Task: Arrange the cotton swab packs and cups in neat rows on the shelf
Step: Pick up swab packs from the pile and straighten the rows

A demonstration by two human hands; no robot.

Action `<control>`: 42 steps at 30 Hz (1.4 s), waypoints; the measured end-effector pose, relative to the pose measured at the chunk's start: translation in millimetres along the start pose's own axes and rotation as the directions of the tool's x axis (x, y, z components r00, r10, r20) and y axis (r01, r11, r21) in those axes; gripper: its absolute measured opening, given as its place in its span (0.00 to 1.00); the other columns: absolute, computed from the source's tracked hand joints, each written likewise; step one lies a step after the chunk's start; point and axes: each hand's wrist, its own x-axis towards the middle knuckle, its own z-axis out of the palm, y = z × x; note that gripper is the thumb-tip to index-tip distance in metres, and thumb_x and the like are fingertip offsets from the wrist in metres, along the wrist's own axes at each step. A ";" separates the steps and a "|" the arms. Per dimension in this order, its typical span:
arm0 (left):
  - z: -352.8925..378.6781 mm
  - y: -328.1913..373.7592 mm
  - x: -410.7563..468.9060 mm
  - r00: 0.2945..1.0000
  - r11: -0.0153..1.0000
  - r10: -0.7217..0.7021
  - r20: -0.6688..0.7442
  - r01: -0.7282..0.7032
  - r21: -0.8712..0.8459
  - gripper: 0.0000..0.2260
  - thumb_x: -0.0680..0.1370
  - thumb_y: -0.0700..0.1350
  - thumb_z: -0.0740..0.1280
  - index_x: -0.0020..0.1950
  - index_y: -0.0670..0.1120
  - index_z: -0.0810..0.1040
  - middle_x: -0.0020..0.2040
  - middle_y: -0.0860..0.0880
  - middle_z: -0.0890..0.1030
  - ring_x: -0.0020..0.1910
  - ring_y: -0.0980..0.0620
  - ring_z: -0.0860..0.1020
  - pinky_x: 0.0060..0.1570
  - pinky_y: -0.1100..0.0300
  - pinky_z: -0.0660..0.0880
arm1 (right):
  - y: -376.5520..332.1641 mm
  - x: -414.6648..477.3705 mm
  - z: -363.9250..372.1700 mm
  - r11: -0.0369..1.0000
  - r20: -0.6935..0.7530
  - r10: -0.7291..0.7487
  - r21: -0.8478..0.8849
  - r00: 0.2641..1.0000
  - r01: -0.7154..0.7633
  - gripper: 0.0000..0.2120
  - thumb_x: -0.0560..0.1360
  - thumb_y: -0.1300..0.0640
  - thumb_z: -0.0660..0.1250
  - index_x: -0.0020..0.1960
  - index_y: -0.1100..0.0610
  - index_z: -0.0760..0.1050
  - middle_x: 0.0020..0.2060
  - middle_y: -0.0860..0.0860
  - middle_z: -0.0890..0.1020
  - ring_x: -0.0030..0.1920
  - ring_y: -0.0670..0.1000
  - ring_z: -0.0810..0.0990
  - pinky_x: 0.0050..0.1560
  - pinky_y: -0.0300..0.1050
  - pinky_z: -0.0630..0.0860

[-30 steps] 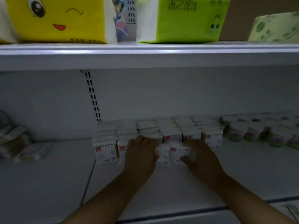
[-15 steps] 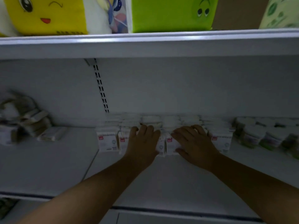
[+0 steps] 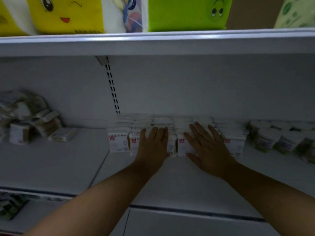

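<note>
Pressing the left grip [image 3: 153,143] flat against the front row of cotton swab packs [image 3: 118,142], fingers straight and held close together, fingertips up over the packs' top edge. Laying the right grip [image 3: 207,147] just beside it on the same row, fingers straight and slightly spread, palm against the packs further right. Between the two, one narrow pack face with a red mark.

On the white shelf [image 3: 51,164], upright in several rows against the back wall [image 3: 187,91], just right of the slotted upright [image 3: 112,89]: white packs with small red labels on the front; the rows behind too blurred to count. Left of the left grip, two pack faces uncovered at the row's end; right of the right grip, one more.

Near the packs' right end, cups [image 3: 265,138] with pale lids, in rows running toward the right edge of view.

Well apart, at the far left of the same shelf, a loose heap of brownish packets [image 3: 25,116], too blurred to name.

Above, on the upper shelf [image 3: 153,43], a yellow pack with a winking cartoon face [image 3: 68,14], a green pack with cartoon eyes [image 3: 185,12], and a pale leaf-patterned pack [image 3: 296,12] at the far right.
</note>
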 end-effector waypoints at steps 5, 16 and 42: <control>-30.0 -16.9 -31.5 0.993 0.959 0.114 0.041 -0.099 -0.265 0.37 0.78 0.63 0.51 0.77 0.41 0.44 0.78 0.45 0.45 0.77 0.46 0.43 0.72 0.37 0.43 | -27.5 1.8 -38.3 0.993 -0.045 -0.108 0.032 0.993 0.110 0.25 0.80 0.44 0.50 0.68 0.59 0.69 0.72 0.62 0.64 0.73 0.58 0.59 0.70 0.62 0.56; -25.3 -293.3 -204.5 0.905 0.987 -0.031 0.425 0.095 -0.129 0.33 0.80 0.55 0.58 0.78 0.44 0.45 0.78 0.44 0.46 0.77 0.45 0.48 0.73 0.50 0.52 | -289.3 121.4 -86.7 0.929 0.267 -0.248 0.339 0.931 0.150 0.25 0.80 0.49 0.54 0.76 0.51 0.56 0.77 0.51 0.42 0.77 0.52 0.41 0.74 0.46 0.45; 84.4 -617.9 -278.6 0.765 0.759 -0.488 0.419 0.610 -0.229 0.30 0.78 0.58 0.61 0.77 0.50 0.55 0.76 0.49 0.60 0.73 0.48 0.61 0.69 0.55 0.62 | -566.5 381.2 -22.8 0.760 0.112 -0.407 0.591 0.906 0.269 0.20 0.81 0.56 0.53 0.73 0.55 0.63 0.75 0.52 0.58 0.73 0.52 0.59 0.70 0.46 0.60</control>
